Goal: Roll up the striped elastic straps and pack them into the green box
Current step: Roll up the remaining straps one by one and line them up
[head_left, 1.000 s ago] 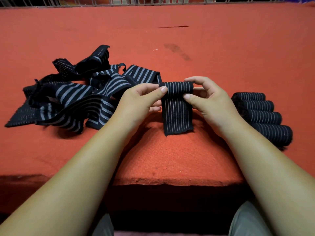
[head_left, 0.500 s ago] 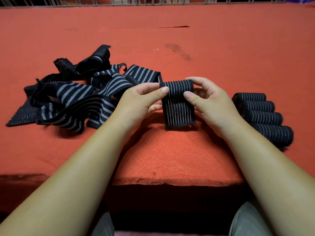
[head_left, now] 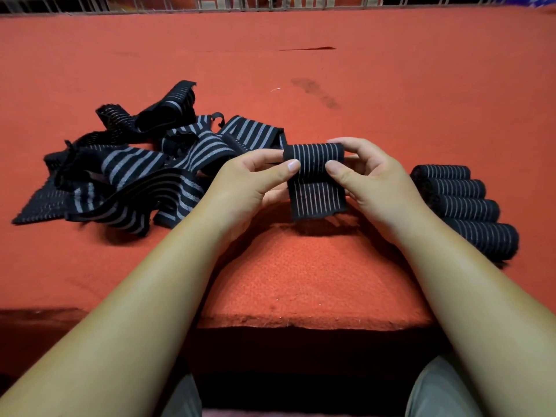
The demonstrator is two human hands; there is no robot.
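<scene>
A black strap with thin pale stripes (head_left: 314,164) is held just above the red cloth, mostly wound into a roll, with a short tail hanging toward me. My left hand (head_left: 249,188) pinches the roll's left end between thumb and fingers. My right hand (head_left: 373,182) pinches its right end the same way. A tangled pile of loose striped straps (head_left: 129,179) lies to the left. Several finished rolls (head_left: 460,203) lie side by side on the right. No green box is in view.
The red cloth-covered table (head_left: 301,281) ends in a front edge near my lap. A metal wire fence (head_left: 270,3) runs along the far edge. A dark smudge (head_left: 316,93) marks the cloth beyond my hands.
The hanging tail of the strap has grown shorter as the roll took it up. Both hands stay in the same place on the roll's ends.
</scene>
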